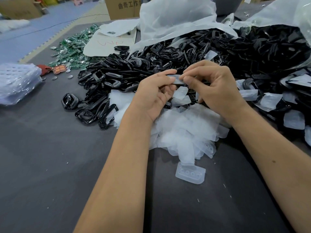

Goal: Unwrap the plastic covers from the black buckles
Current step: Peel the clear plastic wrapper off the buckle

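Between my two hands, above the table's middle, I hold one black buckle in a clear plastic cover (177, 79). My left hand (154, 93) grips its left end with thumb and fingers. My right hand (212, 88) pinches the cover at its right end. Most of the buckle is hidden by my fingers. A heap of bare black buckles (107, 84) spreads to the left and behind. Below my hands lies a pile of empty translucent covers (183, 132). One stiff cover (191, 174) lies apart, nearer to me. Wrapped buckles (267, 101) lie at the right.
The dark grey table (50, 165) stretches toward me. A large clear bag of black buckles (269, 42) lies open at the back right. Green packets (74, 46) are scattered at the back left, and a stack of clear plastic (15, 81) sits at the left edge. Cardboard boxes (124, 7) stand behind.
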`<state>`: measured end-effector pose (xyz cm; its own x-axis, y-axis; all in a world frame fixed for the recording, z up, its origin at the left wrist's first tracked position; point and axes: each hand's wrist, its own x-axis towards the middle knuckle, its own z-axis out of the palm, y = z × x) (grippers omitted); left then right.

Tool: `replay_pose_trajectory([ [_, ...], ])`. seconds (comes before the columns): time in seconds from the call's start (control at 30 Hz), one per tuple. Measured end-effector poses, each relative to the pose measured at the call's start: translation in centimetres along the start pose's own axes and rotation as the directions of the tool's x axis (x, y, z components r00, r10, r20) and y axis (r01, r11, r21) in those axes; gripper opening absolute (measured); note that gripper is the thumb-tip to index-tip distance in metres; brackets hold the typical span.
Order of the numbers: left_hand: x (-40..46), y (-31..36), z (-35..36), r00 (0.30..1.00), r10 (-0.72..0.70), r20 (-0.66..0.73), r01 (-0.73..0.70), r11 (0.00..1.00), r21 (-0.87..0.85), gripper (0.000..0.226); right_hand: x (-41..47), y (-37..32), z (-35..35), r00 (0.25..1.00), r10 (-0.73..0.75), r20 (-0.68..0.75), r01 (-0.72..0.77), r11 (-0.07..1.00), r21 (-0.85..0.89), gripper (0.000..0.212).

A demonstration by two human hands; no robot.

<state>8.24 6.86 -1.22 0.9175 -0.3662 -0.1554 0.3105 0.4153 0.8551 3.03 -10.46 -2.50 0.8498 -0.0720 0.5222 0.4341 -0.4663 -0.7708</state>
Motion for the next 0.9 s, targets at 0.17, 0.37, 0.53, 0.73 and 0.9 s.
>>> replay_pose_trajectory([
  [0.17, 0.0, 0.5, -0.5, 0.998, -0.053, 0.012, 0.055, 0.985, -0.161, 0.013, -0.1, -0.5, 0.0, 0.995, -0.095, 0.015, 0.096, 0.993, -0.063, 0.019],
  [0.37, -0.1, 0.1, 0.2, 0.999, 0.015, 0.043, -0.009, 0.991, -0.133, 0.011, 0.0, -0.9, 0.8, 0.969, 0.176, -0.175, -0.136, 0.966, 0.219, 0.003],
  [0.53, -0.2, -0.7, 0.8, 0.994, 0.107, -0.007, -0.106, 0.991, 0.078, 0.007, 0.3, -0.9, 0.6, 0.901, 0.432, -0.050, -0.372, 0.824, 0.427, 0.013],
  [0.73, 0.1, -1.0, 0.9, 0.996, 0.080, -0.026, -0.078, 0.996, 0.051, 0.006, 0.3, -0.7, 0.4, 0.860, 0.509, 0.032, -0.421, 0.673, 0.608, 0.018],
  [0.9, 0.2, -1.1, 1.0, 0.998, 0.061, -0.034, -0.060, 0.998, 0.028, 0.006, 0.4, -0.6, 0.2, 0.843, 0.536, 0.050, -0.430, 0.615, 0.661, 0.018],
])
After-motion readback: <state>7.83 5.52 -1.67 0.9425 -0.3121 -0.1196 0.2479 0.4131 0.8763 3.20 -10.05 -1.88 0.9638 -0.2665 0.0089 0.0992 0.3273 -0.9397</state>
